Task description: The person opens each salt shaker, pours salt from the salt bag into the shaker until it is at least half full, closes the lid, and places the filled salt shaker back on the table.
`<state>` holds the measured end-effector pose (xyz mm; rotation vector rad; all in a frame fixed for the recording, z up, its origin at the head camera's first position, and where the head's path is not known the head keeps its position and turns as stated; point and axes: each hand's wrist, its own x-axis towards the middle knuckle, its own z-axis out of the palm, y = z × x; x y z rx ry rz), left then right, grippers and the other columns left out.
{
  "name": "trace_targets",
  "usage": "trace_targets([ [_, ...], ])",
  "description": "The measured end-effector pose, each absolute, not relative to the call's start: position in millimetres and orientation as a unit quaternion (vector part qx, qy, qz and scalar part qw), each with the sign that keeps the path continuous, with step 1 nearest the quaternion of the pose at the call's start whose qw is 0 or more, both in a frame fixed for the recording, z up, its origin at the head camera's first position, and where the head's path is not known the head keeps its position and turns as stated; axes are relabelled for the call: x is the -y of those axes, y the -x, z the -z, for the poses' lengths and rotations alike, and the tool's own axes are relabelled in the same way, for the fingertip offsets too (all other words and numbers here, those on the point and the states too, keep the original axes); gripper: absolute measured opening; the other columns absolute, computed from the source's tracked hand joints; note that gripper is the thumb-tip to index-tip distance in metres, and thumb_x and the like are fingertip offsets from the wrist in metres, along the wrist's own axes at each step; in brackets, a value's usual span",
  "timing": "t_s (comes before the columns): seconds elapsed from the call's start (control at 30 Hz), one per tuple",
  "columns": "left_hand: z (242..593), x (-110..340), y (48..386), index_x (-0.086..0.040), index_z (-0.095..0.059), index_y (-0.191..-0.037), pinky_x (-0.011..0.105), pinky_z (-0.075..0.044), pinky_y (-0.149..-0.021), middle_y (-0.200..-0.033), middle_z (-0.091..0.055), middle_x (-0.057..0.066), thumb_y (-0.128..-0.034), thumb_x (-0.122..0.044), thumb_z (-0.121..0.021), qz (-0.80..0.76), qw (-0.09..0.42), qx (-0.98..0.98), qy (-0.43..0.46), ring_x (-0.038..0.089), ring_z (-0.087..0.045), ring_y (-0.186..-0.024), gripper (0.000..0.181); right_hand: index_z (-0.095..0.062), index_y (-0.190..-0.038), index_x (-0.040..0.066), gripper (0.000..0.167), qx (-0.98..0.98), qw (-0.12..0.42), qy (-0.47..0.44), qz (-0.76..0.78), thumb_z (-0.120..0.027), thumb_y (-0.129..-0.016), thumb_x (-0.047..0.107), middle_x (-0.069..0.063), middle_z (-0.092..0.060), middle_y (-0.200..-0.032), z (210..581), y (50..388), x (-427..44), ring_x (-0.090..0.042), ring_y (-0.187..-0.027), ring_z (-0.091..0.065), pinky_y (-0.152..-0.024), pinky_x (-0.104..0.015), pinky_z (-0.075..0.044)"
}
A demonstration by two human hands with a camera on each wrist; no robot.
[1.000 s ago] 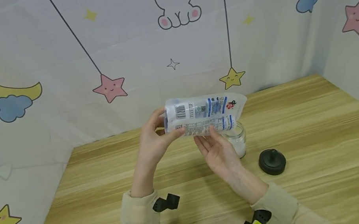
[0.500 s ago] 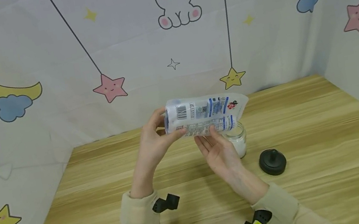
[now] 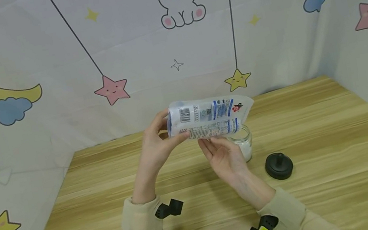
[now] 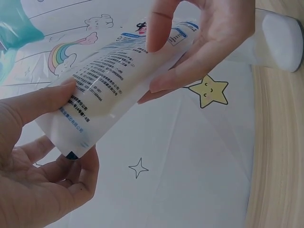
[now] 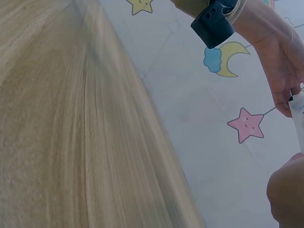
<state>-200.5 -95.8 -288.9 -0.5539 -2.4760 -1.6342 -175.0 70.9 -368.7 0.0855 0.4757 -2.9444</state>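
A white plastic bag with blue print (image 3: 207,118) is held sideways and tilted above the table. My left hand (image 3: 155,146) grips its left end, thumb across the front and fingers behind; the left wrist view also shows this grip on the bag (image 4: 107,80). Under the bag's lower edge, my right hand (image 3: 227,161) lies palm up with fairly straight fingers touching it. In the left wrist view the right hand's fingers (image 4: 164,83) rest along the bag's underside. A glass jar (image 3: 246,148) with white contents stands beneath the bag's right end, its mouth partly hidden.
On the wooden table (image 3: 330,188), a black lid with a knob (image 3: 279,166) lies right of the jar, near my right forearm. A white cloth wall with cartoon prints (image 3: 142,48) rises behind the table.
My right thumb has slipped from the bag's front down to its lower edge. The bag, my left hand, the jar and the lid have hardly moved.
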Motion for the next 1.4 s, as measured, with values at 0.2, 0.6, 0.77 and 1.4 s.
trace_targets([
  [0.2,289.0,95.0,199.8,-0.019,-0.054,-0.134,0.03,-0.047,-0.077,-0.111,-0.065,0.011,-0.0786,-0.012,-0.078,0.542,0.063,0.817,0.185,0.02,-0.056,-0.088,0.061,-0.048,-0.122,0.02,0.035,-0.157,0.082,-0.033,0.984,-0.039,-0.096,-0.001,0.003,-0.065,-0.115,369.0,175.4,-71.4,-0.012,-0.114,-0.06,-0.11,-0.026,-0.039],
  [0.6,290.7,92.7,200.9,-0.015,-0.058,-0.129,0.025,-0.045,-0.071,-0.103,-0.067,0.014,-0.0787,-0.01,-0.078,0.548,0.087,0.809,0.193,0.019,-0.057,-0.084,0.055,-0.047,-0.122,0.022,0.032,-0.166,0.083,-0.023,0.982,-0.043,-0.098,0.001,0.006,-0.065,-0.113,369.8,174.4,-70.9,-0.009,-0.11,-0.06,-0.109,-0.024,-0.039],
  [0.77,290.9,91.9,201.1,-0.014,-0.059,-0.128,0.024,-0.044,-0.069,-0.101,-0.067,0.015,-0.0786,-0.009,-0.078,0.551,0.09,0.807,0.193,0.019,-0.056,-0.082,0.053,-0.047,-0.122,0.022,0.03,-0.172,0.082,-0.02,0.982,-0.044,-0.099,0.003,0.007,-0.064,-0.112,369.6,173.8,-70.3,-0.008,-0.108,-0.061,-0.109,-0.024,-0.039],
  [1.4,290.9,91.3,202.4,-0.016,-0.056,-0.13,0.028,-0.045,-0.074,-0.107,-0.067,0.013,-0.0791,-0.012,-0.078,0.547,0.084,0.812,0.184,0.02,-0.057,-0.085,0.056,-0.046,-0.123,0.023,0.026,-0.166,0.088,-0.028,0.982,-0.046,-0.1,0.011,0.005,-0.063,-0.118,368.6,174.0,-71.9,-0.01,-0.117,-0.057,-0.109,-0.024,-0.039],
])
